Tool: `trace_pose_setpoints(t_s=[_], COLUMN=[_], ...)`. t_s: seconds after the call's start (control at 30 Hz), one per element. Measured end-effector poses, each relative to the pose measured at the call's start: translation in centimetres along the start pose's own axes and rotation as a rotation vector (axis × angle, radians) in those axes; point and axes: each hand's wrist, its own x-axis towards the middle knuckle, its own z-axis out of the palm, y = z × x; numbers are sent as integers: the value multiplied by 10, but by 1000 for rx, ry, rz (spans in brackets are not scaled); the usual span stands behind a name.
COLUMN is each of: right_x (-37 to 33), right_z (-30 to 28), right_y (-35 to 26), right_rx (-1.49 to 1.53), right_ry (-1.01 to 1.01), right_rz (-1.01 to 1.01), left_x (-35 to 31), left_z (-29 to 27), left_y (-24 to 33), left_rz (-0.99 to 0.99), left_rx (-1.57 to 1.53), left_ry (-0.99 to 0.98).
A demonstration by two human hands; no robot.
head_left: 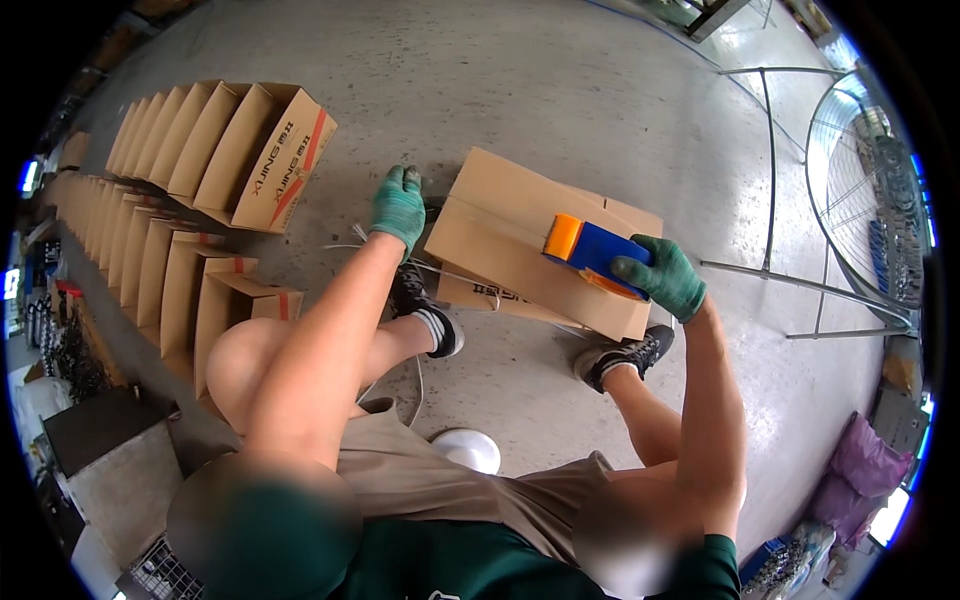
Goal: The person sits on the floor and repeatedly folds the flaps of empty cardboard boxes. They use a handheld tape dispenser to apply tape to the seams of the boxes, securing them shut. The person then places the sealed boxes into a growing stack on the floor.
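My right hand, in a green glove, grips a blue tape dispenser with an orange end over a flat brown cardboard box. This box lies askew on other cardboard pieces on the floor between my feet. Off its left edge is my left hand, also green-gloved with greyish fingertips. Its fingers point away from me and look stretched out, with nothing visible in them. A thin pale strap runs below that hand toward the box; part of it is hidden.
Two rows of open cardboard boxes stand at my left. On the right is a metal frame with a large round wire guard. A white round object lies below me, and a purple bag sits at lower right.
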Motion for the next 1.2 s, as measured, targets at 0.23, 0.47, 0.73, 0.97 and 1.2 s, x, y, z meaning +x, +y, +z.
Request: trace_pose_setpoints(t_s=[0.23,0.47,0.73,0.97,1.2], right_x=[8,4,-28,-132,-97], right_z=[15,6,-29,-116,-77], right_y=[-21,-11,-7,77,108], right_rx=[-34,-63,-277,-469,-461], right_ry=[-5,12,-30,89,133], right_rz=[29,42,173,333,316], left_x=[35,-3,-59,-66,-68], left_z=[12,-3,5,10,16], left_y=[-104,24,77,89,91], left_rz=[56,885,846,847,873], left_rx=[144,553,1122,1182,1275], left_ry=[-39,-7,-550,-609,-631])
